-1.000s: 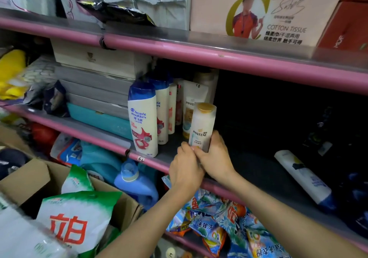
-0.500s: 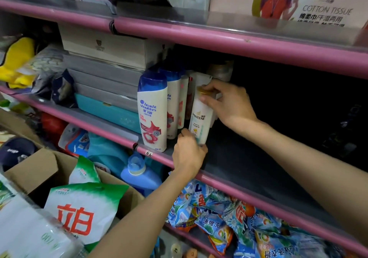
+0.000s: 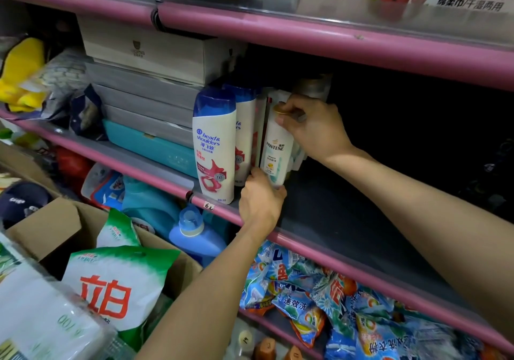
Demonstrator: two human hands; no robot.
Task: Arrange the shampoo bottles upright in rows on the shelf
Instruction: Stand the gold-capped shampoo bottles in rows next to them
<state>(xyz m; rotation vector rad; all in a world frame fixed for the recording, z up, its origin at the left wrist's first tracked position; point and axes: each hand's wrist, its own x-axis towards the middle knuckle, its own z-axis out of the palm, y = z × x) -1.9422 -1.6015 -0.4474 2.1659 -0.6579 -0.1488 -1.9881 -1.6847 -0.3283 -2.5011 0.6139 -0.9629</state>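
White Pantene bottle [image 3: 276, 148] between both hands

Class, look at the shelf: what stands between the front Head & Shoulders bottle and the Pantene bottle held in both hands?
In the head view, a second blue-capped shampoo bottle stands between the front Head & Shoulders bottle and the Pantene bottle.

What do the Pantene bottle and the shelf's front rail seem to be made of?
Pantene bottle: looks like glossy white plastic with a printed label and a metallic-gold cap. Front rail: smooth pink coating, probably painted metal or plastic; the view leaves that open.
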